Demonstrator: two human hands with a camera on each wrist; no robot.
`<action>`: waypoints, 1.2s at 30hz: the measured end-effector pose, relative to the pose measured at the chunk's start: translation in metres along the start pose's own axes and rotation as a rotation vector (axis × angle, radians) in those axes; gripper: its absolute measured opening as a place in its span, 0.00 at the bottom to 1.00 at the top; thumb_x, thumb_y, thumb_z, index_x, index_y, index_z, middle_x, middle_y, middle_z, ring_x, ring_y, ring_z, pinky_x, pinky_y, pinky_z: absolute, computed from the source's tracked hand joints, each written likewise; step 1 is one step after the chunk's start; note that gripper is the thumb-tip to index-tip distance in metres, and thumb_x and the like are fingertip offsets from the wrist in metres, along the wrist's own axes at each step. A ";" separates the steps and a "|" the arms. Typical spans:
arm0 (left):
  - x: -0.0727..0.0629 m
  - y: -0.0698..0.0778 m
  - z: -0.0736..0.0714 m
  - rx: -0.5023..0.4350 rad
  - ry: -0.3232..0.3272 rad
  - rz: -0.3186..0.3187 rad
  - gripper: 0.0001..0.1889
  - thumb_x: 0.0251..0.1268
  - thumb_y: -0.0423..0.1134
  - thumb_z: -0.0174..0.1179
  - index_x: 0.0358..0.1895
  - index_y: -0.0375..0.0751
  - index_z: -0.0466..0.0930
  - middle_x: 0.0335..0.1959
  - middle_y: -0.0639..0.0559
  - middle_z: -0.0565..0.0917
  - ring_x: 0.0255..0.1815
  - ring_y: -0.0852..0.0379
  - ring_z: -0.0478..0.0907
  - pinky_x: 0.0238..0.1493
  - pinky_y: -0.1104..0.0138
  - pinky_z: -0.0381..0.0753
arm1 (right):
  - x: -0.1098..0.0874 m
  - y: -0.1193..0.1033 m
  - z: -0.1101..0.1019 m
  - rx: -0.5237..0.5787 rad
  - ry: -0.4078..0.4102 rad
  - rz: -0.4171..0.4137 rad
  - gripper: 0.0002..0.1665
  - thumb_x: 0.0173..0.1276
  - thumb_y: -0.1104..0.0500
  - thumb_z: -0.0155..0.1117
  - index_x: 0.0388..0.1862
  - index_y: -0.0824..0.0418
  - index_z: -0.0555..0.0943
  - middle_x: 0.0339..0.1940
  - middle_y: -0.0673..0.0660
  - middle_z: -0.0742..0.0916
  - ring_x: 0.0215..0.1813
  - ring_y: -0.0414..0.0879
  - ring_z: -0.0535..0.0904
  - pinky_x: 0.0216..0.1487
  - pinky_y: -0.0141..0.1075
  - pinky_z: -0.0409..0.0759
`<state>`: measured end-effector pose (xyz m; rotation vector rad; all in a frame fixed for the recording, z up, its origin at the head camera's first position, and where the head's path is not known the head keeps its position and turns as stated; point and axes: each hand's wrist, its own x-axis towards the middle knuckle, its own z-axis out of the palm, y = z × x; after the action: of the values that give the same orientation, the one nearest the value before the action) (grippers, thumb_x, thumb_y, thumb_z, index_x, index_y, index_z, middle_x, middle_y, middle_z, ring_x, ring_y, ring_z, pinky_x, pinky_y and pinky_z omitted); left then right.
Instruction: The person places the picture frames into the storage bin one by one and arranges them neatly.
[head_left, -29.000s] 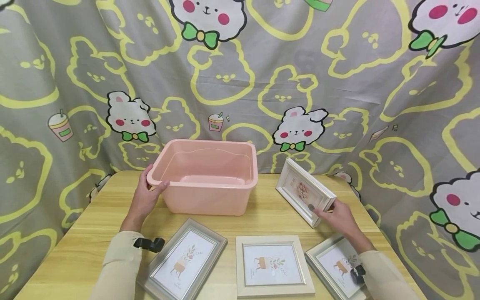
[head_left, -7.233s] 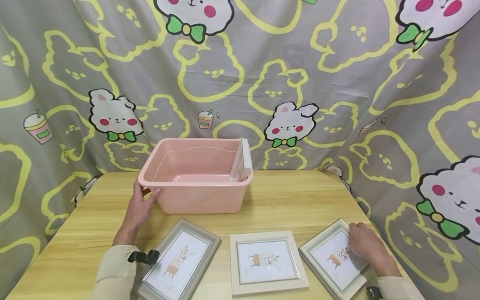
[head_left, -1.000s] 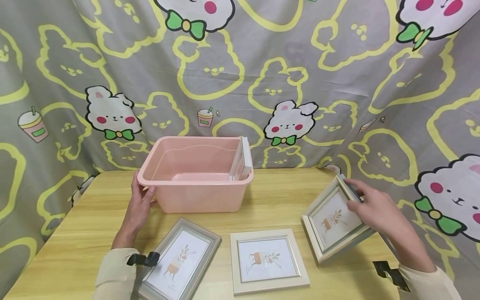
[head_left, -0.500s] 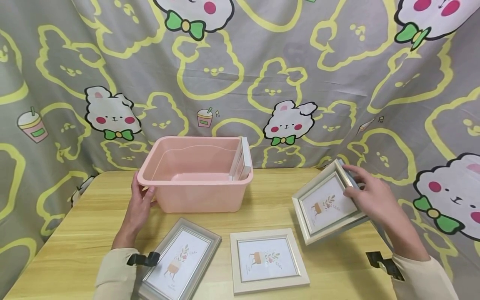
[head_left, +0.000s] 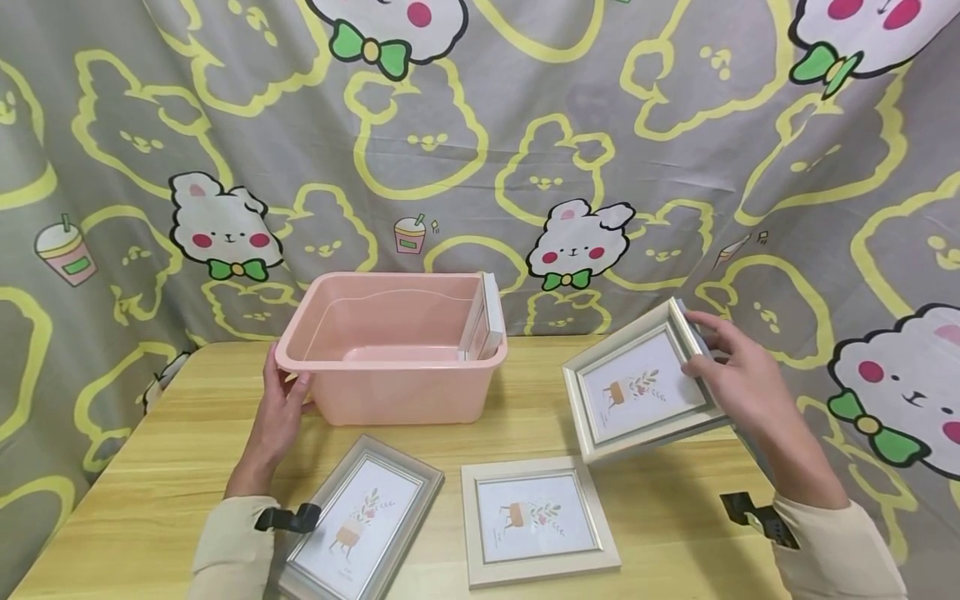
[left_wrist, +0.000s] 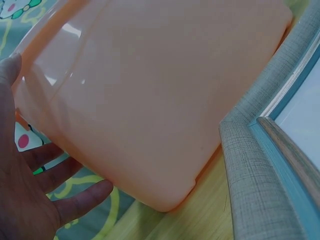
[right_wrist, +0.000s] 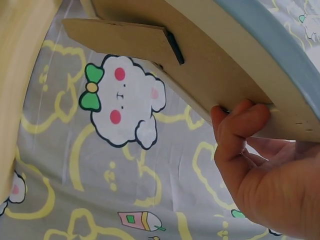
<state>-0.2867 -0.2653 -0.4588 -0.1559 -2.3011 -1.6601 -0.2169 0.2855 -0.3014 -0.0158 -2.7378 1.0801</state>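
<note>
My right hand [head_left: 738,375] grips a cream picture frame [head_left: 637,385] by its right edge, thumb on the front and curled fingers on the back. The frame is tilted and raised over the table's right side; its brown backing [right_wrist: 200,55] and fold-out stand [right_wrist: 117,39] show in the right wrist view. My left hand [head_left: 276,421] rests against the left front corner of a pink plastic tub [head_left: 405,396]. In the left wrist view its fingers [left_wrist: 82,202] are spread and fairly straight along the tub's side. A white frame [head_left: 491,312] stands on edge inside the tub's right end.
A grey-silver frame [head_left: 360,521] lies face up at the front left of the wooden table [head_left: 187,417]. Beside it lies another cream frame [head_left: 540,521], centre front. A patterned curtain [head_left: 465,167] hangs close behind the table and along both sides.
The white frame, earlier in my right hand, now stands in the tub. My right hand has lifted the cream frame off the right of the table and moved it up and left. The left hand stays put.
</note>
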 end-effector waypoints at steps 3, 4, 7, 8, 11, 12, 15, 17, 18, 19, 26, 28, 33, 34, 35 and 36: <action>0.000 0.000 0.000 -0.006 -0.001 0.006 0.38 0.77 0.46 0.44 0.77 0.65 0.27 0.72 0.34 0.58 0.54 0.74 0.66 0.43 0.69 0.82 | 0.001 -0.005 0.000 0.023 0.012 -0.006 0.40 0.68 0.61 0.55 0.77 0.49 0.56 0.64 0.72 0.74 0.58 0.68 0.73 0.35 0.40 0.80; 0.000 0.000 0.000 -0.007 -0.001 0.006 0.38 0.77 0.46 0.44 0.77 0.65 0.28 0.72 0.34 0.58 0.54 0.74 0.66 0.43 0.69 0.82 | 0.001 -0.007 0.000 0.030 0.019 -0.009 0.40 0.68 0.61 0.56 0.77 0.49 0.56 0.63 0.72 0.74 0.57 0.68 0.73 0.35 0.40 0.80; 0.000 0.001 0.000 -0.006 0.001 0.006 0.38 0.77 0.46 0.44 0.77 0.64 0.28 0.72 0.34 0.58 0.53 0.74 0.67 0.43 0.69 0.82 | 0.002 -0.011 0.001 0.061 0.038 -0.007 0.39 0.69 0.60 0.55 0.77 0.48 0.57 0.62 0.71 0.74 0.57 0.68 0.73 0.34 0.40 0.81; 0.000 0.001 0.000 -0.005 0.002 0.005 0.38 0.77 0.46 0.44 0.77 0.64 0.28 0.72 0.34 0.58 0.53 0.74 0.67 0.43 0.68 0.82 | 0.002 -0.012 0.002 0.071 0.046 -0.010 0.39 0.69 0.60 0.55 0.77 0.47 0.57 0.61 0.71 0.75 0.57 0.67 0.73 0.34 0.40 0.81; 0.000 0.001 0.000 -0.003 0.002 0.007 0.37 0.77 0.45 0.44 0.77 0.63 0.28 0.71 0.34 0.59 0.53 0.75 0.67 0.42 0.68 0.82 | 0.003 -0.013 0.004 0.106 0.060 -0.003 0.38 0.69 0.60 0.55 0.77 0.45 0.58 0.61 0.69 0.75 0.56 0.64 0.73 0.34 0.37 0.81; 0.000 0.001 0.000 -0.001 0.002 0.007 0.37 0.77 0.46 0.44 0.77 0.63 0.29 0.71 0.34 0.59 0.53 0.75 0.67 0.42 0.68 0.83 | 0.003 -0.013 0.004 0.116 0.065 -0.001 0.38 0.69 0.60 0.55 0.76 0.44 0.58 0.61 0.69 0.75 0.56 0.62 0.73 0.34 0.36 0.81; 0.000 0.000 0.000 -0.001 -0.001 0.006 0.37 0.77 0.46 0.44 0.77 0.64 0.28 0.71 0.34 0.59 0.54 0.75 0.66 0.42 0.68 0.82 | 0.005 -0.014 0.006 0.155 0.078 0.008 0.38 0.70 0.59 0.55 0.76 0.41 0.59 0.61 0.66 0.74 0.54 0.58 0.73 0.34 0.34 0.81; 0.000 0.000 0.000 -0.002 -0.002 0.004 0.37 0.77 0.46 0.43 0.77 0.65 0.28 0.71 0.34 0.58 0.53 0.75 0.66 0.42 0.69 0.82 | 0.006 -0.014 0.006 0.181 0.086 0.010 0.37 0.70 0.60 0.55 0.75 0.40 0.59 0.62 0.65 0.74 0.54 0.56 0.73 0.34 0.33 0.81; 0.000 0.000 0.000 -0.001 -0.001 0.002 0.37 0.77 0.46 0.43 0.77 0.66 0.28 0.71 0.35 0.58 0.53 0.75 0.66 0.42 0.70 0.82 | 0.007 -0.015 0.006 0.194 0.091 0.012 0.37 0.70 0.60 0.55 0.75 0.40 0.60 0.62 0.64 0.73 0.53 0.54 0.73 0.35 0.33 0.82; 0.000 0.000 0.000 -0.001 -0.001 0.000 0.37 0.77 0.46 0.43 0.77 0.66 0.28 0.71 0.35 0.58 0.53 0.75 0.66 0.42 0.70 0.82 | 0.008 -0.016 0.006 0.208 0.094 0.014 0.37 0.70 0.60 0.55 0.75 0.40 0.60 0.62 0.63 0.73 0.53 0.53 0.73 0.35 0.34 0.82; 0.000 0.000 0.000 0.043 -0.003 0.015 0.37 0.77 0.48 0.43 0.76 0.68 0.27 0.72 0.35 0.58 0.61 0.56 0.69 0.45 0.57 0.85 | 0.011 -0.021 0.006 0.274 0.102 0.009 0.36 0.72 0.60 0.53 0.75 0.40 0.58 0.58 0.56 0.72 0.47 0.46 0.75 0.34 0.36 0.85; 0.000 0.000 0.000 0.055 -0.004 0.022 0.37 0.77 0.48 0.42 0.76 0.69 0.26 0.72 0.35 0.58 0.64 0.46 0.68 0.47 0.49 0.83 | 0.011 -0.023 0.006 0.288 0.104 -0.009 0.35 0.72 0.60 0.52 0.75 0.42 0.58 0.55 0.54 0.72 0.46 0.45 0.75 0.33 0.37 0.85; 0.000 0.000 0.001 0.048 -0.003 0.029 0.37 0.77 0.48 0.42 0.76 0.68 0.27 0.72 0.35 0.58 0.64 0.40 0.67 0.48 0.44 0.81 | 0.013 -0.027 0.008 0.406 0.096 -0.046 0.34 0.71 0.64 0.52 0.74 0.44 0.61 0.49 0.49 0.72 0.41 0.39 0.78 0.31 0.37 0.85; 0.000 0.000 0.000 0.048 -0.003 0.029 0.37 0.77 0.47 0.42 0.76 0.68 0.27 0.72 0.35 0.58 0.64 0.41 0.67 0.48 0.44 0.82 | 0.014 -0.028 0.008 0.439 0.095 -0.055 0.34 0.71 0.65 0.52 0.73 0.45 0.62 0.47 0.49 0.73 0.40 0.39 0.79 0.30 0.36 0.85; 0.000 0.000 0.000 0.050 -0.003 0.027 0.37 0.77 0.47 0.42 0.76 0.68 0.27 0.72 0.35 0.58 0.64 0.42 0.67 0.47 0.45 0.82 | 0.014 -0.029 0.009 0.486 0.092 -0.063 0.34 0.70 0.67 0.53 0.72 0.46 0.63 0.46 0.49 0.73 0.39 0.38 0.79 0.30 0.36 0.85; 0.000 0.001 0.001 0.052 -0.004 0.026 0.37 0.77 0.48 0.42 0.76 0.68 0.27 0.72 0.35 0.58 0.64 0.42 0.67 0.47 0.46 0.82 | 0.015 -0.030 0.010 0.531 0.089 -0.072 0.34 0.69 0.68 0.53 0.71 0.47 0.64 0.46 0.50 0.73 0.38 0.38 0.80 0.29 0.36 0.85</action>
<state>-0.2871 -0.2646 -0.4583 -0.1768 -2.3331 -1.5872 -0.2318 0.2586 -0.2854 0.1081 -2.2745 1.6974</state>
